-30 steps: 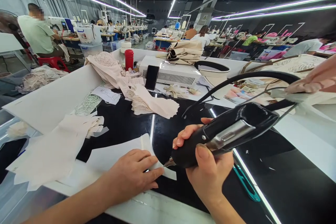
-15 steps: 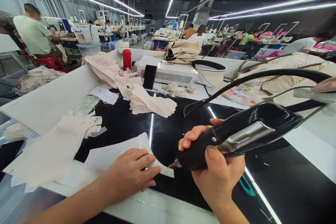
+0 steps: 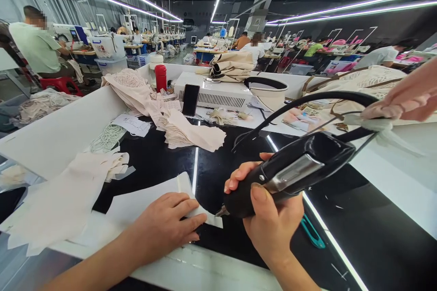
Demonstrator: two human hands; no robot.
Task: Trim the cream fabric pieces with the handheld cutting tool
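My left hand (image 3: 167,223) lies flat with its fingers spread, pressing down a white sheet-like piece (image 3: 143,199) on the black work surface (image 3: 218,168). I cannot tell if that piece is paper or stiff cloth. Wrapped in my right hand (image 3: 273,223) is a black corded hand tool (image 3: 290,177) with a silver lever on its side. Its pointed metal tip (image 3: 222,212) meets the curved edge of the white piece, just right of my left fingers. A thick black cable (image 3: 300,102) arches back from the tool.
Another person's hand (image 3: 399,104) reaches in from the right by the cable. Cream cut pieces (image 3: 194,134) lie ahead, with more pale pieces (image 3: 64,195) at left. Beyond stand a phone (image 3: 190,100), a white vented box (image 3: 211,91) and a red bottle (image 3: 160,77). Teal thread snips (image 3: 312,233) lie right.
The other person's hand has come further into view from the right. The view has shifted slightly, while my hands, the tool and the white piece keep nearly the same places relative to each other.
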